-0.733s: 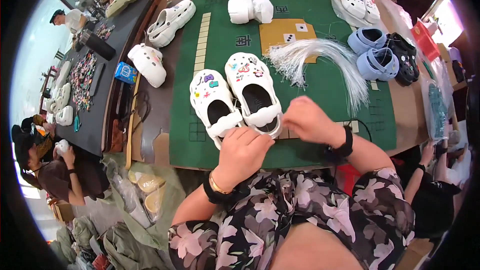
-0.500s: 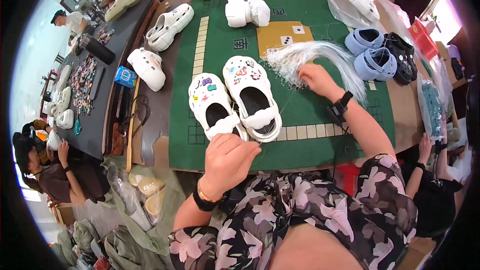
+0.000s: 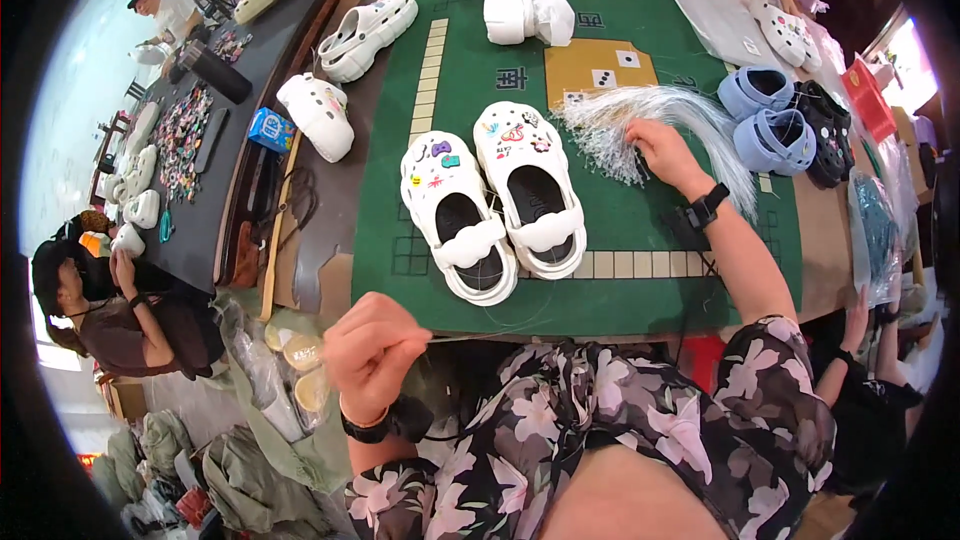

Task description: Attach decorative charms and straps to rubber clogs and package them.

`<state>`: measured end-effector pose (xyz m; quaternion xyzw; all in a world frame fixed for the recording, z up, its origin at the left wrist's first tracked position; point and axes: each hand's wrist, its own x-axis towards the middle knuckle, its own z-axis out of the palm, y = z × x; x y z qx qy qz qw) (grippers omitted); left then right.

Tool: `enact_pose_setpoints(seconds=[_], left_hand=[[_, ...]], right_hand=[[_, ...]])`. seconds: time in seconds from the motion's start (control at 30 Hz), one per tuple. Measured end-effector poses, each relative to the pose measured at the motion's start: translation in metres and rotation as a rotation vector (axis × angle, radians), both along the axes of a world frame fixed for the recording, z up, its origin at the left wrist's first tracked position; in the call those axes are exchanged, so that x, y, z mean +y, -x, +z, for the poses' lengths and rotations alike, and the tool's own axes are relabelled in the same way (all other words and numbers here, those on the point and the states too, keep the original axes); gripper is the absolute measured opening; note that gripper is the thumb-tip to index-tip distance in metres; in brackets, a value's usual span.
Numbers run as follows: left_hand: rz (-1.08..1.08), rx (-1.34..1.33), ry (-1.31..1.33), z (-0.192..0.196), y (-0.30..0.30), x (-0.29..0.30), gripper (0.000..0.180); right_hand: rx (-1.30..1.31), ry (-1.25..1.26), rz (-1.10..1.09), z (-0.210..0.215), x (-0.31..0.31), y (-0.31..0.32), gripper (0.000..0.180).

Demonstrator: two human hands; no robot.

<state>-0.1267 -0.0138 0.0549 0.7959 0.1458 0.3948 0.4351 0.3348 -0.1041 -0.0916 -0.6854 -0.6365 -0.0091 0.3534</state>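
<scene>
A pair of white clogs [image 3: 495, 198] with small coloured charms lies side by side on the green table mat [image 3: 640, 220]. My left hand [image 3: 372, 352] is off the near table edge, fingers pinched on a thin clear plastic strand [image 3: 470, 335]. My right hand [image 3: 662, 148] reaches out to a bundle of clear plastic strands [image 3: 640, 115] right of the clogs and rests on it; whether it grips any strand is not visible.
More white clogs [image 3: 365, 25] lie at the far left, and another white pair [image 3: 525, 2] at the far edge. Blue clogs [image 3: 765, 120] and black ones sit at the right. A dark side table [image 3: 190, 130] carries charms. Other people sit around.
My left hand pulled back off the table toward me, drawing out a strand. My right hand moved from the clogs' heels out to the strand bundle.
</scene>
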Motion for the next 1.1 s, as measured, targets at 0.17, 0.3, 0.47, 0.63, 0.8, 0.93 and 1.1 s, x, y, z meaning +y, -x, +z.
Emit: enact_pose_setpoints(seconds=[0.17, 0.3, 0.47, 0.63, 0.8, 0.93, 1.1], left_hand=[[-0.076, 0.311, -0.062, -0.013, -0.021, 0.0, 0.007], [-0.126, 0.332, -0.072, -0.036, -0.039, -0.002, 0.008], [-0.078, 0.354, -0.063, -0.044, -0.054, -0.004, 0.006], [-0.01, 0.348, -0.029, -0.054, -0.043, 0.002, 0.011], [0.333, 0.23, 0.081, -0.06, -0.032, 0.016, 0.022], [0.379, 0.283, 0.061, -0.067, -0.031, 0.028, 0.021], [0.365, 0.435, -0.094, -0.082, -0.036, 0.034, 0.019]], right_hand=[[0.254, 0.054, -0.183, 0.068, -0.01, 0.053, 0.013], [0.473, 0.279, 0.236, 0.104, -0.023, 0.142, 0.021], [0.376, 0.495, 0.584, 0.082, -0.043, 0.2, 0.023], [0.491, 0.564, 0.573, 0.07, -0.049, 0.209, 0.022], [0.448, 0.645, 0.259, 0.064, -0.051, 0.213, 0.028], [0.418, 0.648, 0.217, 0.06, -0.046, 0.22, 0.03], [0.529, 0.521, 0.208, 0.054, -0.03, 0.235, 0.026]])
